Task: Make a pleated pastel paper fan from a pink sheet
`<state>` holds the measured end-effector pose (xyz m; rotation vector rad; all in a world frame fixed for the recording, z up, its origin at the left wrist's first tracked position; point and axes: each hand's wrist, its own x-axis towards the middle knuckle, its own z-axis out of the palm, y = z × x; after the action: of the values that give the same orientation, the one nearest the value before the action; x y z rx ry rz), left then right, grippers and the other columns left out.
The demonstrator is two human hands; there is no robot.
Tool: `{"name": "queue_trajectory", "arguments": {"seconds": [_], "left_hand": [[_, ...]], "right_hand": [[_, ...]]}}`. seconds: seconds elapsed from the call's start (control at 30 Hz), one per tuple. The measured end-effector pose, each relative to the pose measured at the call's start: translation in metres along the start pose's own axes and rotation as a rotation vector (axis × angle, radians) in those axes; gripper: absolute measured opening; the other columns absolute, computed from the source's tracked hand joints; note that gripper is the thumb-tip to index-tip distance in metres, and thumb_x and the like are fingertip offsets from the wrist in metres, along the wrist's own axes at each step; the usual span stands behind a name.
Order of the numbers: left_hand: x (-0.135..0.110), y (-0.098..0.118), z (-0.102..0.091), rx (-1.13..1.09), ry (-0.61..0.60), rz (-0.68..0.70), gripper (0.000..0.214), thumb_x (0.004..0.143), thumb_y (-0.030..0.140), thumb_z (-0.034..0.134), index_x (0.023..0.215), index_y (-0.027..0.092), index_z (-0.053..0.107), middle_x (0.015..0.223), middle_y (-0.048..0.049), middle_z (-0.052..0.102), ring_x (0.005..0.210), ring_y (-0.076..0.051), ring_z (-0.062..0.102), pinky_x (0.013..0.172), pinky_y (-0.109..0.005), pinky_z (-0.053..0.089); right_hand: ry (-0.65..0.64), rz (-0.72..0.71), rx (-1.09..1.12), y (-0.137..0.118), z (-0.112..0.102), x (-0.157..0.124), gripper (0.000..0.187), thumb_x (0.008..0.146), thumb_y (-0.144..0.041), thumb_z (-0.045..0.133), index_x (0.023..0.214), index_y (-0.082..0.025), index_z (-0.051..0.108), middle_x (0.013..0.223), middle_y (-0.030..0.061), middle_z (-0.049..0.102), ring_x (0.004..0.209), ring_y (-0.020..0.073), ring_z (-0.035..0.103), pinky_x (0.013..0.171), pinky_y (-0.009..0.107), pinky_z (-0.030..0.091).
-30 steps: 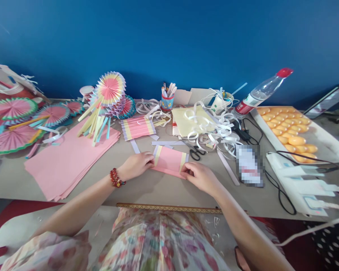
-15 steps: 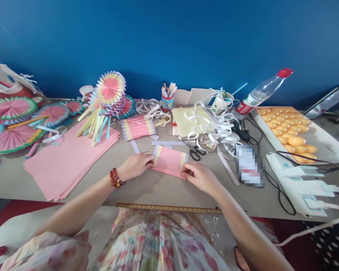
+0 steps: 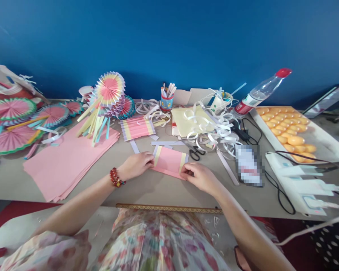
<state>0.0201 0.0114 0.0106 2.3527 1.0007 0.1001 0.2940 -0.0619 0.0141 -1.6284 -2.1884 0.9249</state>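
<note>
Hardly anything has shifted: left hand (image 3: 135,165) and right hand (image 3: 200,177) still pinch opposite ends of the pink folded paper (image 3: 169,161) on the counter (image 3: 158,188), fingers (image 3: 150,162) closed on it.

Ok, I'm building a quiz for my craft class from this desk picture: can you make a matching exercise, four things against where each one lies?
Things: 1 scissors; 2 bottle; 3 stack of pink sheets; 4 pen cup.
Places: A left of the left hand; B at the back, middle of the table; C just past the pink paper that the right hand pinches; D beside the far corner of the tray.
Pairs: 1-C; 2-D; 3-A; 4-B.
</note>
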Motion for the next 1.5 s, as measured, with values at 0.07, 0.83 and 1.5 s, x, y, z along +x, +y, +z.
{"name": "queue_trajectory", "arguments": {"seconds": [0.07,0.83,1.5], "left_hand": [[0.0002,0.0,-0.0006,0.0,-0.002,0.001,0.019,0.095,0.025,0.047,0.081,0.019,0.059,0.087,-0.0016,0.06,0.075,-0.015,0.057,0.067,-0.026,0.04],[0.0008,-0.0036,0.0015,0.011,0.001,0.024,0.018,0.095,0.026,0.048,0.081,0.019,0.058,0.087,-0.0013,0.06,0.076,-0.015,0.057,0.066,-0.025,0.039],[0.0003,-0.002,0.0004,0.013,-0.003,0.011,0.02,0.095,0.028,0.046,0.082,0.02,0.059,0.088,-0.0017,0.06,0.076,-0.015,0.057,0.066,-0.026,0.04]], "right_hand": [[0.003,-0.004,0.009,0.0017,0.0005,-0.0002,0.011,0.083,-0.021,0.06,0.073,-0.022,0.061,0.073,-0.0018,0.063,0.072,0.0143,0.058,0.066,0.024,0.037],[0.009,-0.007,0.082,0.0056,0.0052,-0.0023,0.01,0.079,-0.02,0.066,0.07,-0.022,0.064,0.073,0.0001,0.066,0.075,0.0164,0.059,0.072,0.026,0.041],[0.005,-0.035,0.052,0.0036,0.0042,-0.0027,0.013,0.081,-0.019,0.066,0.07,-0.022,0.061,0.073,-0.0007,0.066,0.075,0.0166,0.057,0.071,0.026,0.039]]}}
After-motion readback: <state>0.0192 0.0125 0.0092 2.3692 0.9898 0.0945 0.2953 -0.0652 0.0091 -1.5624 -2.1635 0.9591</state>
